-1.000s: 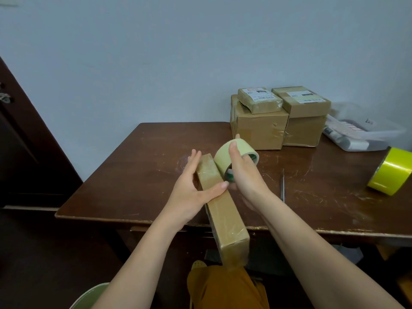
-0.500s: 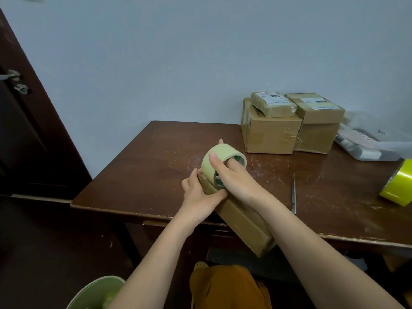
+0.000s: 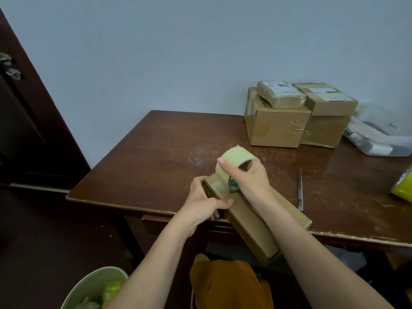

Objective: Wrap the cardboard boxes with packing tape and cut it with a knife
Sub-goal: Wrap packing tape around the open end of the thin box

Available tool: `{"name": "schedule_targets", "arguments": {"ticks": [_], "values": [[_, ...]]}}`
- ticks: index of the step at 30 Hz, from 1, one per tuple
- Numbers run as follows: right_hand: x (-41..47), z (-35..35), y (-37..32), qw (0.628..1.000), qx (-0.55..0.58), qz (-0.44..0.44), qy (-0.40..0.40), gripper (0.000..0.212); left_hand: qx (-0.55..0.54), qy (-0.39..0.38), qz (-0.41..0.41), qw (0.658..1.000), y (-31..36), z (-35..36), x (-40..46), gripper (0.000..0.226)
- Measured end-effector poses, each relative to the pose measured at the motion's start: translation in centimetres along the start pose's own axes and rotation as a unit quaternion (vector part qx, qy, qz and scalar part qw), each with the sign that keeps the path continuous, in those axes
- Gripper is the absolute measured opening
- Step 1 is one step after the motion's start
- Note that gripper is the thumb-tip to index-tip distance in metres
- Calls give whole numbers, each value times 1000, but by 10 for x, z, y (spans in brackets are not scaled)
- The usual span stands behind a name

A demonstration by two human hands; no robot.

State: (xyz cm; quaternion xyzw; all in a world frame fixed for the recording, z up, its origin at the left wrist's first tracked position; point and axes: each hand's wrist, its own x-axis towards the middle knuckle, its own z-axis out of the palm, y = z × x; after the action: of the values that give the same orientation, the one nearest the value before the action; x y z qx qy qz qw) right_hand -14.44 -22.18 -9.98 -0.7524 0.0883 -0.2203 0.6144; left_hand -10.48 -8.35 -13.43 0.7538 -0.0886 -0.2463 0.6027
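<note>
Long flat cardboard box point(image 3: 252, 217) lying at 6 o'clock on the wooden table point(image 3: 156, 148), near end overhanging the front edge, far end pointing toward 11 o'clock. Left hand point(image 3: 204, 202) clamped on the box's far left corner, thumb laid across the top face, fingers curled under the side. Right hand point(image 3: 247, 179) gripping a pale tape roll point(image 3: 236, 162), forefinger stretched over the outer rim, other fingers apparently hooked through the core; roll standing on edge, touching the box's far end. Any loose strip of tape too faint to make out.

Knife point(image 3: 300, 190) flat on the table at 3 o'clock of the box, near but apart, lengthwise front to back. Stack of taped boxes point(image 3: 296, 117) at 1 o'clock against the wall point(image 3: 200, 52). Clear plastic container point(image 3: 379, 139) at 2 o'clock. Yellow tape roll point(image 3: 403, 186) cut off at 3 o'clock edge. Green bin point(image 3: 89, 288) on the floor at 7 o'clock.
</note>
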Motion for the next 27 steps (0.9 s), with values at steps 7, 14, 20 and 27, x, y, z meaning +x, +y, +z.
{"name": "schedule_targets", "arguments": {"ticks": [7,14,20,27], "values": [[29,-35,12,998,8,27,49,76,-19,-4,-13,1000,2,1,6,79],[45,-61,23,993,-88,50,56,99,-27,-9,-15,999,-1,-1,8,75],[46,-56,27,977,-141,107,118,46,-34,-2,-11,999,-1,2,6,75],[45,-51,30,970,-160,123,135,43,-33,-9,-16,999,1,1,5,78]]}}
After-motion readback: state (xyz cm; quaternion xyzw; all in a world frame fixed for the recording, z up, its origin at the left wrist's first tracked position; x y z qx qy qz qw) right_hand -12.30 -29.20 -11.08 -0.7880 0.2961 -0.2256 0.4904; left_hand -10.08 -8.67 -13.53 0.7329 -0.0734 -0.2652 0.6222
